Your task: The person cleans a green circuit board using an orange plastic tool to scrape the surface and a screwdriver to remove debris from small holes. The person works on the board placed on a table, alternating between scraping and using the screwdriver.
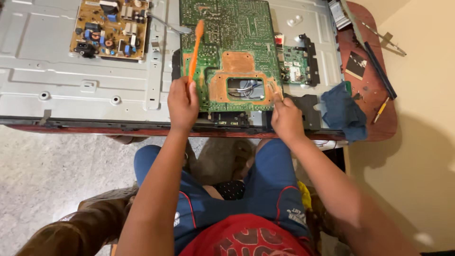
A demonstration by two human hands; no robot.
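Closest to lens: red shirt (246,239) and blue shorts (265,189), bottom centre. Orange brush (195,47), upper centre of frame, clamped at lower end in left hand (182,104), bristle end resting on green circuit board (227,38). Right hand (286,118) at board's lower right corner, fingers (275,92) blurred, closed or apart not discernible. Brown power board (110,28) upper left on grey metal panel (57,71). Blue cloth (343,111) right of centre, on red-brown surface (374,90).
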